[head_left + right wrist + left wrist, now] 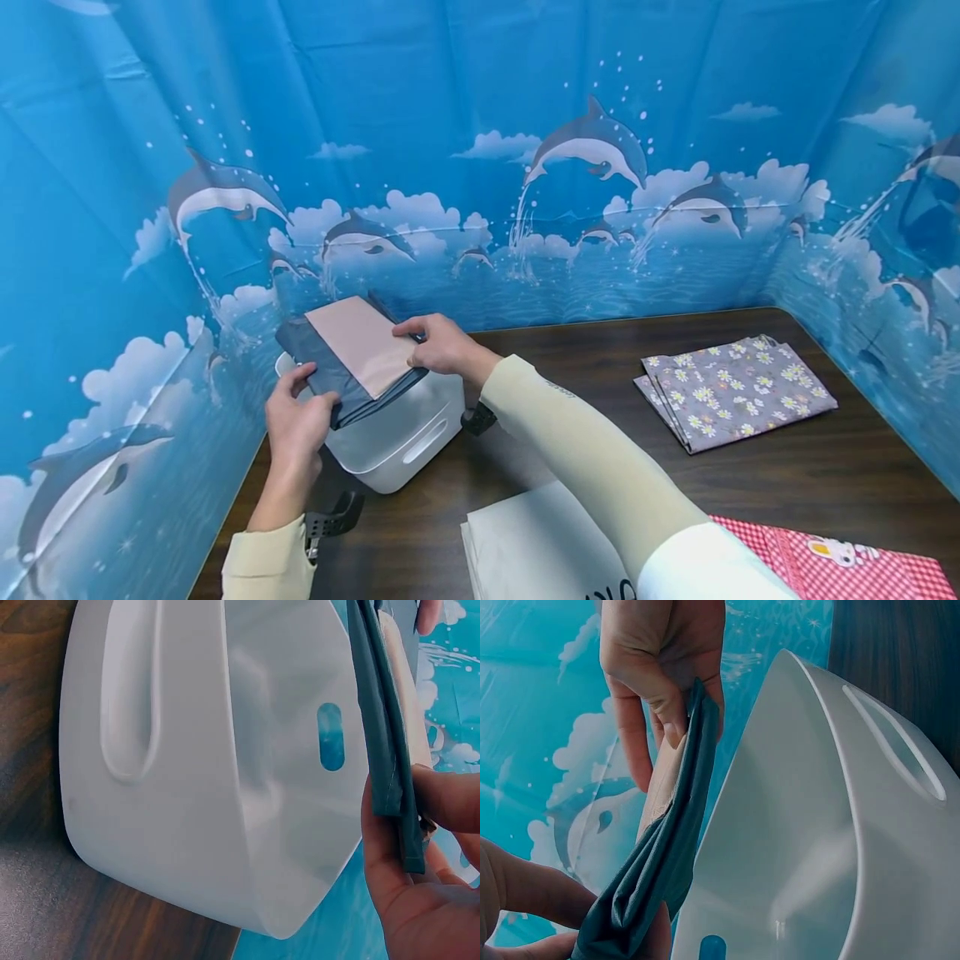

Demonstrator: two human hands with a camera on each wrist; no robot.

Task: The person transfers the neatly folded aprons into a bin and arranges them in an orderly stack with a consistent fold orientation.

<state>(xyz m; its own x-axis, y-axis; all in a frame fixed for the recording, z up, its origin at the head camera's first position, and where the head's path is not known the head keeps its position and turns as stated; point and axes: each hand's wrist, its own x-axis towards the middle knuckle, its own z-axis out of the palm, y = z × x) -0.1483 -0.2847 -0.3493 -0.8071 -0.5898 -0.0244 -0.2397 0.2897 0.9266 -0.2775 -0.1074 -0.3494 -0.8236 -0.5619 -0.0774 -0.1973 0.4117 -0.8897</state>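
A folded dark blue-grey cloth (333, 375) with a beige panel (356, 337) on top is held over a white plastic bin (390, 446). My left hand (296, 421) pinches its near left edge between thumb and fingers. At the right edge my right hand (446, 343) grips it, thumb on the beige side and fingers beneath. Seen from the left wrist, the layered folds (667, 817) stand edge-on beside the bin's rim (851, 802). The right wrist view shows the bin's bare inner wall (285, 787) and an oval handle slot (330, 739).
On the dark wooden table (547, 358) lie a folded grey daisy-print cloth (738, 392) at right, a folded off-white cloth with black lettering (536, 542) in front, and a red gingham cloth (825, 562). A blue dolphin-print curtain (450, 167) surrounds the table's back and sides.
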